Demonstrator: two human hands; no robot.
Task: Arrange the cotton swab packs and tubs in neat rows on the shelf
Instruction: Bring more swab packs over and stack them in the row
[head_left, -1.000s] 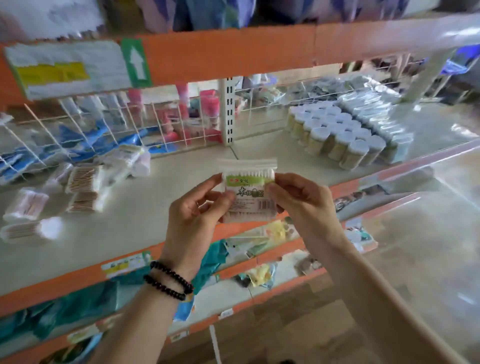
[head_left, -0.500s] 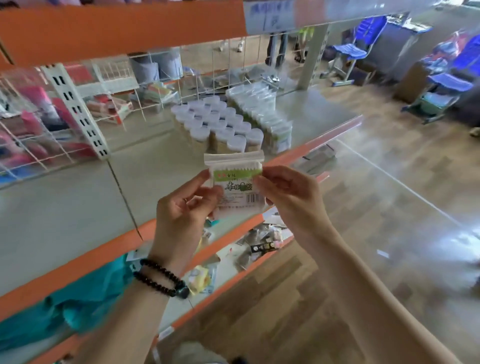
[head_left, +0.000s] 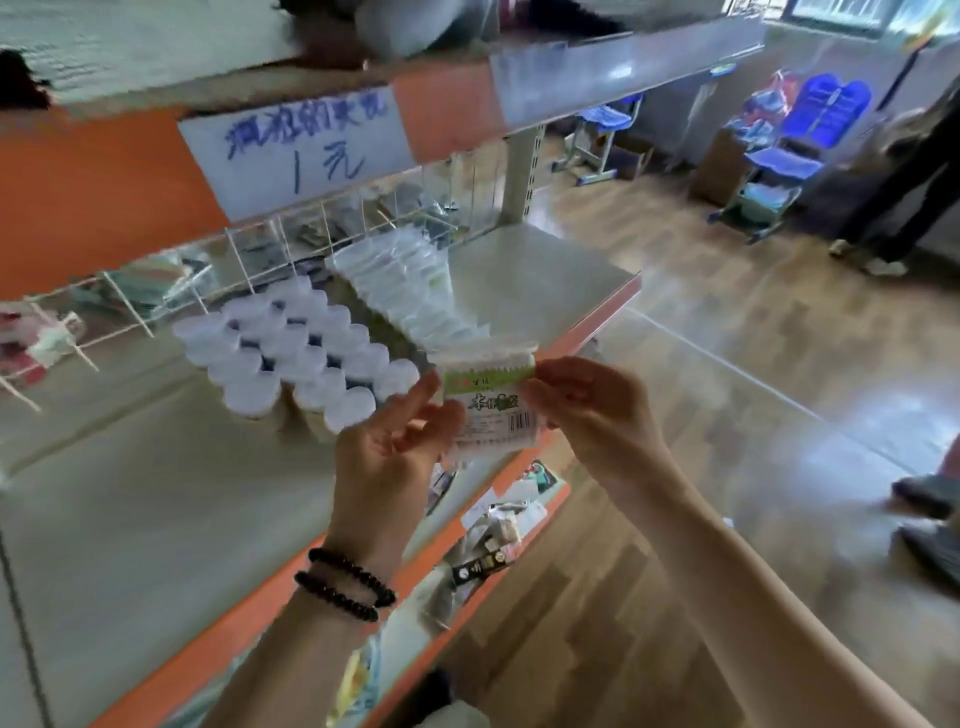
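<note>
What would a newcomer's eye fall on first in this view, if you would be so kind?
First, the cotton swab pack with its green label, held up at the centre between the left hand and the right hand. Behind it on the shelf stands a block of white-lidded tubs, with a row of clear packs to its right. Above hangs a handwritten sign on the orange shelf edge.

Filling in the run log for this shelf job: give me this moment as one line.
phase: carrying | held: cotton swab pack | left hand: pinching pack | right hand: pinching pack | tubs: in rows on shelf | pack row: beside tubs
</note>
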